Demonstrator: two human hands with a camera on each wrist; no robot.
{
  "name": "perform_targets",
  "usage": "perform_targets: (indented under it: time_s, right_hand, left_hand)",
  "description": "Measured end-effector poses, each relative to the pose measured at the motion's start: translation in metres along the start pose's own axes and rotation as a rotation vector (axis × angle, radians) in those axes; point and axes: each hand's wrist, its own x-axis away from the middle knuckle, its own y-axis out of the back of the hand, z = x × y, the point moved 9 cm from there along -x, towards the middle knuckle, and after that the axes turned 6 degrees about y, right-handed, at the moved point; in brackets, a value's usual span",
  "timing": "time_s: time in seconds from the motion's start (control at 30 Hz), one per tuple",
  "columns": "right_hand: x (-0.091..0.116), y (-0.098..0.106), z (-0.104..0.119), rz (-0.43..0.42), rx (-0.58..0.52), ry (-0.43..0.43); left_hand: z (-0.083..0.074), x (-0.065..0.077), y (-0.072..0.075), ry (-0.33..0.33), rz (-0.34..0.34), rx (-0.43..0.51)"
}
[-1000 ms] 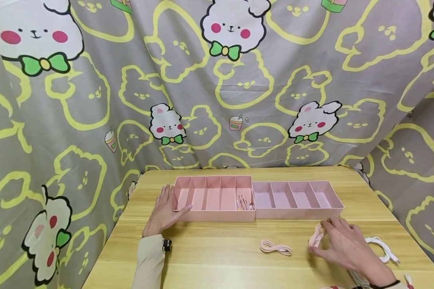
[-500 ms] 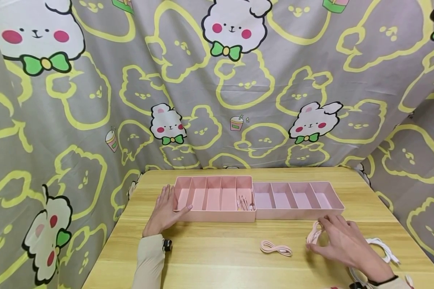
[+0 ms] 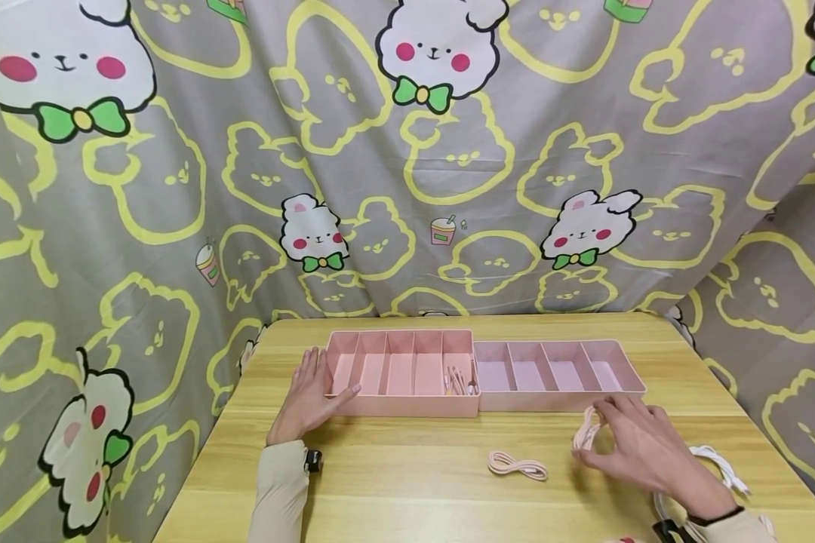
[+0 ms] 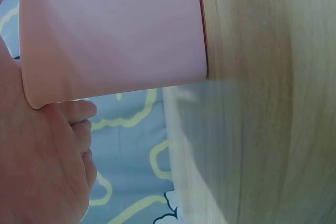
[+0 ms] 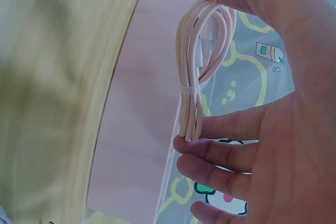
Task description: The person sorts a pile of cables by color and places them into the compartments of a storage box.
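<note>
My left hand (image 3: 306, 403) rests with fingers extended against the left end of the pink divided box (image 3: 407, 407); its thumb lies at the front rim. In the left wrist view the palm sits at a corner of that box (image 4: 115, 35). My right hand (image 3: 641, 445) pinches a coiled pink charging cable (image 5: 190, 66) between thumb and fingertips, with a clear tie round the coil. The cable is held above the table, just in front of the lilac divided box (image 3: 560, 402). A second coiled pink cable (image 3: 518, 466) lies on the table between the hands.
Slim pink items (image 3: 456, 381) stand in the pink box's rightmost compartment. The boxes sit end to end on the wooden table (image 3: 394, 483). A white cable (image 3: 720, 464) lies at right, partly hidden by the right arm. A patterned curtain (image 3: 380, 151) hangs behind.
My right hand has shifted slightly left and away from me, bringing the held cable closer to the lilac box. The left hand stays in place.
</note>
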Motion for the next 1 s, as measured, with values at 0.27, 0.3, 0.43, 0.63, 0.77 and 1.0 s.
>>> perform_targets:
  time_s: [0.27, 0.3, 0.43, 0.63, 0.77, 1.0]
  right_hand:
    - [-0.007, 0.005, 0.005, -0.010, -0.009, 0.018]
    - [-0.008, 0.006, 0.005, -0.009, -0.012, 0.021]
    - [-0.014, 0.009, 0.006, -0.010, -0.019, 0.033]
    - [-0.020, 0.012, 0.007, -0.008, -0.035, 0.046]
    - [-0.024, 0.013, 0.010, -0.012, -0.043, 0.054]
    - [-0.033, 0.016, 0.015, -0.024, -0.034, 0.068]
  left_hand:
    - [-0.001, 0.000, 0.001, -0.006, -0.013, 0.001]
    - [-0.001, 0.000, 0.001, -0.006, -0.013, 0.000]
    - [-0.001, 0.000, 0.001, -0.004, -0.011, -0.007]
    - [-0.002, 0.000, 0.002, -0.006, -0.022, -0.011]
    - [-0.002, 0.001, 0.001, -0.007, -0.016, -0.007]
    - [-0.001, 0.001, 0.001, -0.006, -0.012, 0.001]
